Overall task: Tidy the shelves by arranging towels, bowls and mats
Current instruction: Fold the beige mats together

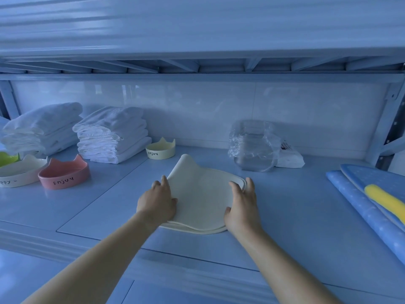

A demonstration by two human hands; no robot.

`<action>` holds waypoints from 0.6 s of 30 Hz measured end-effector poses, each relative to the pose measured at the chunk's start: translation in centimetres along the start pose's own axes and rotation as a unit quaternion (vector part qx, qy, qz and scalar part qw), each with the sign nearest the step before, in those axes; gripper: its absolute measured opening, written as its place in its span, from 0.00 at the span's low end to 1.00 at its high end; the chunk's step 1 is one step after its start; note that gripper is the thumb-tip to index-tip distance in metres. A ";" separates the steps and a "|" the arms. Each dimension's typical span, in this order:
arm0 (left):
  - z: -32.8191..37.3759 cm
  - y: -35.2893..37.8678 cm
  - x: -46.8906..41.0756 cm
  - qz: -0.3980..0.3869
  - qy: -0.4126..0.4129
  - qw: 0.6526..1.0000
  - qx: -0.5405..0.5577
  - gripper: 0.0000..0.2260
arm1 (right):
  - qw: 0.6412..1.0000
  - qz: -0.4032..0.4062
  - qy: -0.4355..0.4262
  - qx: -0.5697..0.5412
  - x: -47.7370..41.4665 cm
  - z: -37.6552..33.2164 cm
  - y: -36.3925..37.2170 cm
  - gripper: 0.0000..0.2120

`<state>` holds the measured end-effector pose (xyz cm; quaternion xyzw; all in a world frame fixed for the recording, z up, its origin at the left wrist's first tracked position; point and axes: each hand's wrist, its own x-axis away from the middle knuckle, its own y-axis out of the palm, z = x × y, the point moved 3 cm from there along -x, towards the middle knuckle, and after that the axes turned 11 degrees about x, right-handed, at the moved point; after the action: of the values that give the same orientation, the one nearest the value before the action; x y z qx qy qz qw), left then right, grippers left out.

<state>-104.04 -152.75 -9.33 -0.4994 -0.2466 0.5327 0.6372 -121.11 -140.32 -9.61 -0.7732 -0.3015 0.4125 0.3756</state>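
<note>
Metal shelf (306, 205) bay against a glossy white wall (306, 110), all in cool blue light.
The shelf is a wide, smooth deck, pale blue in this light, with thin seams (98, 194) dividing it into panels and a stepped lip (65, 244) along the near edge. Close overhead sits the upper shelf (197, 29), its underside streaked with light, carried on a flat beam (197, 76) with slanted braces (182, 65) just above it. Posts stand at the back corners: the left post (6, 97) is partly cut off by the frame edge, and the right post (381, 119) leans in the wide lens, with a dark slotted strip beside it. The wall panel shows soft, blurred reflections.
</note>
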 end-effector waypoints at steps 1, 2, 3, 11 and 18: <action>0.0 -0.2 -0.5 -0.013 -0.016 1.000 0.008 0.22 | 1.000 -0.016 0.011 -0.005 0.0 -0.1 0.0 0.31; 0.0 -0.5 -1.0 -0.025 -0.029 0.999 0.019 0.19 | 0.999 -0.032 0.018 -0.004 -0.1 -0.2 0.0 0.33; 0.1 -0.6 -1.4 -0.035 -0.039 0.998 0.027 0.17 | 0.999 -0.045 0.023 0.002 -0.1 -0.4 0.1 0.33; 0.2 -0.6 -2.2 -0.045 0.011 0.994 0.104 0.23 | 0.991 -0.073 0.111 0.019 -0.7 -0.6 -0.2 0.37; 0.1 -1.5 -2.4 0.041 0.155 0.981 0.104 0.25 | 0.999 -0.025 0.015 0.038 -2.4 -2.7 -0.2 0.34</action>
<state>-104.24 -154.85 -7.47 -0.5166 -0.0669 0.4971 0.6939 -119.95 -142.94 -7.47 -0.7571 -0.2990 0.4021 0.4191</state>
